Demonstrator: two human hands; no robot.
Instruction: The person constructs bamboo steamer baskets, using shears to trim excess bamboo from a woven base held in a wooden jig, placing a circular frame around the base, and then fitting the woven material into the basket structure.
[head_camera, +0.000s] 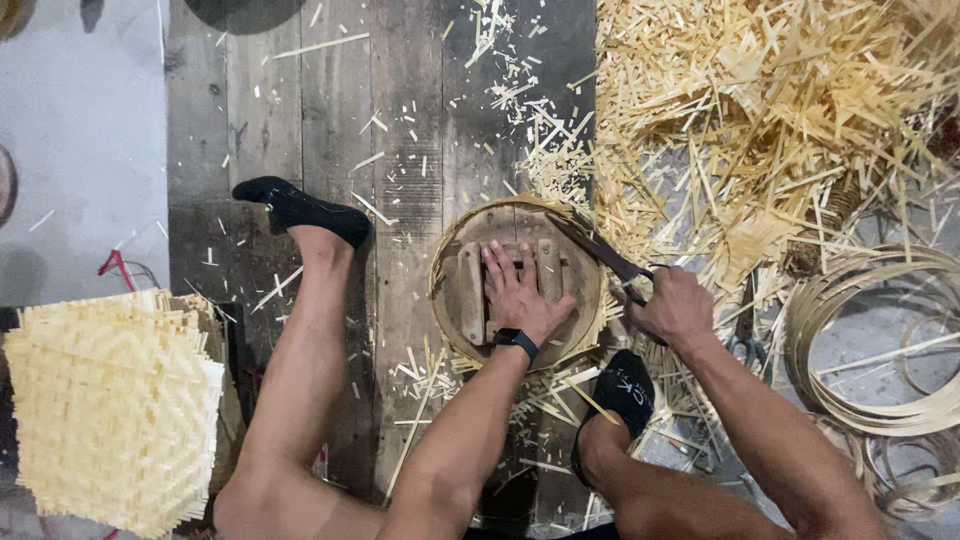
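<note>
Seated on the plank floor (300, 120), you press your left hand (517, 292) flat, fingers spread, on the wooden form inside the round bamboo basket (452, 235) between your feet, pinning it steady. Your right hand (676, 308) is closed around the shears (600, 250), blades apparently at the rim. Offcuts (760, 110) pile up beside it.
</note>
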